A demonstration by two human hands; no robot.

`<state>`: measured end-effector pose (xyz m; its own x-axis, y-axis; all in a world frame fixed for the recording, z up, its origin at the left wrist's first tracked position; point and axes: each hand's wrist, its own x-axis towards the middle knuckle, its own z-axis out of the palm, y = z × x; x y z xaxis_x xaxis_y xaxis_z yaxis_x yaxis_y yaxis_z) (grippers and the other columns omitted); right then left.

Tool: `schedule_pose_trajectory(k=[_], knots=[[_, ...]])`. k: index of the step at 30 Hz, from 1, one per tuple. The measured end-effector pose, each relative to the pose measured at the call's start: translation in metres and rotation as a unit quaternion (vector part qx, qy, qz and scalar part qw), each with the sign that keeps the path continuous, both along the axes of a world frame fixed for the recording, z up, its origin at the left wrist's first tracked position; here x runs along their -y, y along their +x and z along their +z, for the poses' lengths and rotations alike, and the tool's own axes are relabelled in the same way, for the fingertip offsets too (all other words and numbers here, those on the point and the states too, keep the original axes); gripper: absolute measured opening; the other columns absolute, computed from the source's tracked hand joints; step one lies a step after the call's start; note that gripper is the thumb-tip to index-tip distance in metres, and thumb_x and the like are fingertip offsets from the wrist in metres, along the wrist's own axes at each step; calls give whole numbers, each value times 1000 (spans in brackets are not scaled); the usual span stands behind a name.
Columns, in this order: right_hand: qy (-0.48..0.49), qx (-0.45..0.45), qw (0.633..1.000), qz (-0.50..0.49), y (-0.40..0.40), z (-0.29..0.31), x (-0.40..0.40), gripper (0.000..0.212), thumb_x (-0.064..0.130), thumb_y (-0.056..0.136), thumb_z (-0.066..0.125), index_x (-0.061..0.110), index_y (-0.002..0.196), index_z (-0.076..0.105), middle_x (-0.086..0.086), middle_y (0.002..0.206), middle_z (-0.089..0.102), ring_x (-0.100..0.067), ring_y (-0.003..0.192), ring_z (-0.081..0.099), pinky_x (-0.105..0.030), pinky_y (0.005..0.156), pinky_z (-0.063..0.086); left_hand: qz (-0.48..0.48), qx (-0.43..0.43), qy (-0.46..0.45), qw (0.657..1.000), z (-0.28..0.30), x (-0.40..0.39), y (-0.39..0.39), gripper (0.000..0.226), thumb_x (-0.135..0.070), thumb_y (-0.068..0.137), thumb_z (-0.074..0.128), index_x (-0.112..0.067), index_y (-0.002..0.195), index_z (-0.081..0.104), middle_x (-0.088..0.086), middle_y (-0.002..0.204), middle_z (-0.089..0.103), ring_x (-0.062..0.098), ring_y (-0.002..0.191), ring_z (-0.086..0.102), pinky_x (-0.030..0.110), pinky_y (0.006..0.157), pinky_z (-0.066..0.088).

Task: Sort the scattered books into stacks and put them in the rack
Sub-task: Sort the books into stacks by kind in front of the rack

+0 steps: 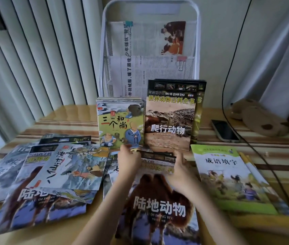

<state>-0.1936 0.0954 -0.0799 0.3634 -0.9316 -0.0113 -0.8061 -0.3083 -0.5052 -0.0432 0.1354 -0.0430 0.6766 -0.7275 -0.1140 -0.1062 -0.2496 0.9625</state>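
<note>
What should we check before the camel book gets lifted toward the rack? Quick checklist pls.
1. Left hand at the top edge of the camel book: ok.
2. Right hand at the same edge: ok.
3. Firm grip under the book: cannot tell, fingertips hidden.
4. Slot free in the rack: not ok for its pockets, newspapers fill both.
5. Matching stack exists: ok, the crocodile book stands upright in the same series.
6. Lift path: ok, only the monks book stands nearby.

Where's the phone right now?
In the head view the phone lies flat at the table's right, behind the green-covered book, beside the black cable.
</note>
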Motion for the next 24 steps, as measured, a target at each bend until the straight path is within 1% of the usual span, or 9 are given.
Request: schedule_pose_trajectory(k=[2, 4, 8, 11, 15, 17, 19, 21, 24], knots=[[-46, 38, 998, -9, 1, -11, -12, 76, 47, 89, 54, 28, 143, 4, -11, 152, 20, -28, 129, 42, -41, 99, 43, -35, -104, 20, 994, 2, -8, 18, 18, -2, 85, 59, 0, 102, 54, 8, 84, 55, 15, 62, 50, 23, 51, 39], [-95, 96, 991, -23, 2, -11, -18, 72, 45, 88, 58, 18, 143, 20, -7, 150, 29, -23, 133, 36, -38, 106, 37, -96, -169, 17, 981, 2, -21, 28, 9, -4, 83, 66, 3, 88, 62, 12, 74, 57, 20, 61, 53, 29, 58, 45], [-132, 165, 977, -15, 3, -1, -25, 65, 35, 83, 68, 14, 136, 36, -5, 142, 40, -21, 128, 42, -25, 98, 35, -177, -89, -81, 977, 6, -42, 20, 41, 12, 78, 65, -6, 114, 62, 4, 100, 68, 20, 93, 65, 27, 82, 55], [-157, 236, 959, -29, 1, 10, -25, 73, 33, 79, 73, 11, 136, 34, -7, 139, 40, -16, 124, 42, -22, 98, 37, -146, -35, -190, 970, 24, -45, 8, 52, 15, 79, 61, -14, 121, 59, -7, 101, 67, 3, 95, 65, 18, 74, 56], [-54, 346, 934, -71, -8, 49, -14, 75, 32, 82, 70, 16, 142, 28, -4, 144, 38, -19, 132, 38, -31, 103, 35, -139, -73, -322, 934, 61, -32, 18, 50, 11, 82, 60, -25, 117, 61, 7, 120, 66, 25, 114, 61, 48, 93, 51], [-50, 383, 921, -56, -11, 68, 1, 64, 22, 86, 67, 16, 139, 31, -7, 144, 41, -22, 131, 41, -38, 106, 38, -154, -70, -375, 912, 83, -16, 17, 49, 11, 86, 55, -23, 121, 58, 10, 127, 62, 27, 119, 57, 51, 100, 45], [-126, 431, 891, -66, -14, 90, 20, 53, 11, 87, 64, 13, 131, 34, -11, 137, 47, -23, 126, 46, -40, 102, 43, -181, -19, -400, 898, 102, 4, 9, 49, 10, 91, 48, -18, 131, 48, 13, 133, 56, 27, 125, 52, 49, 105, 41], [-198, 445, 868, -102, -17, 106, 44, 49, 8, 89, 61, 7, 129, 34, -12, 133, 46, -25, 126, 45, -28, 95, 40, -198, 99, -373, 901, 109, 29, 1, 57, 4, 93, 48, -19, 143, 35, 6, 143, 46, 17, 132, 44, 35, 109, 37], [-222, 395, 879, -151, -19, 109, 86, 56, 9, 93, 55, 1, 141, 28, -18, 142, 39, -27, 131, 39, -20, 94, 31, -189, 312, -222, 904, 82, 70, -2, 67, 0, 89, 52, -18, 148, 27, 3, 146, 40, 15, 133, 38, 29, 107, 36]])
